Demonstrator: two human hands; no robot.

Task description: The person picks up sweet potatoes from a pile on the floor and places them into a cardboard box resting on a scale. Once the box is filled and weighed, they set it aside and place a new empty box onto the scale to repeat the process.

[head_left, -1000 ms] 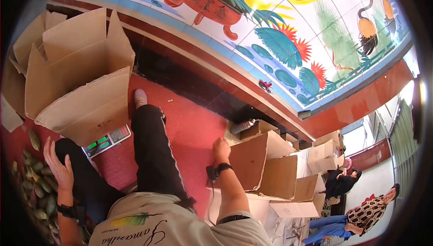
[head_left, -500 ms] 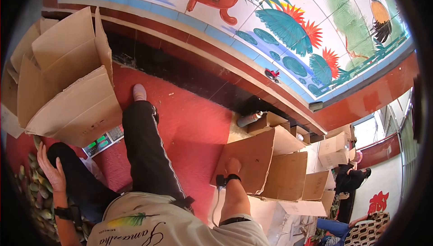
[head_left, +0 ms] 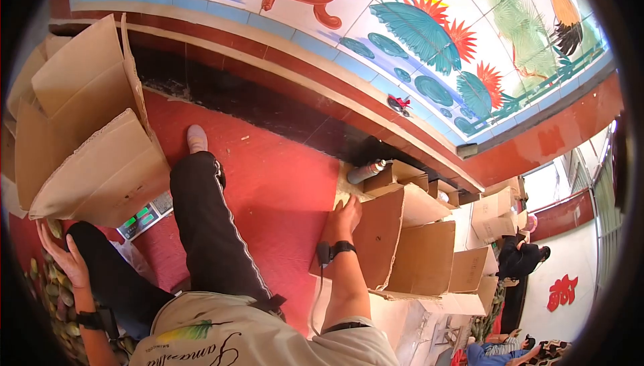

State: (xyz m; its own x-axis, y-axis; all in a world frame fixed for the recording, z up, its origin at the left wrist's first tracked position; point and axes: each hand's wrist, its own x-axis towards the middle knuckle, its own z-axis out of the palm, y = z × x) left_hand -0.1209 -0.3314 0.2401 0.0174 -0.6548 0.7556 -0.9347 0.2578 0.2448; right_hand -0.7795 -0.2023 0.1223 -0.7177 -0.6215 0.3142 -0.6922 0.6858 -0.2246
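Observation:
My left hand is at the far left with its fingers stretched out, beside my bent knee. Its fingertips are close under an open cardboard box, right by a greenish oblong piece of produce. A heap of similar green-brown pieces lies below that hand. On the other side, my right hand has its fingers extended at the near edge of another cardboard box, overlapping its flap in this view. Nothing shows in its grasp.
A scale with green displays sits under the left box's edge. A metal flask stands near the low tiled wall. More cardboard boxes are at the right, with people beyond. Red floor lies between the boxes.
My right hand has moved from over the box's brown side up to its left edge, its fingers straightening out. My left hand stays beside the produce; the whole view has shifted slightly.

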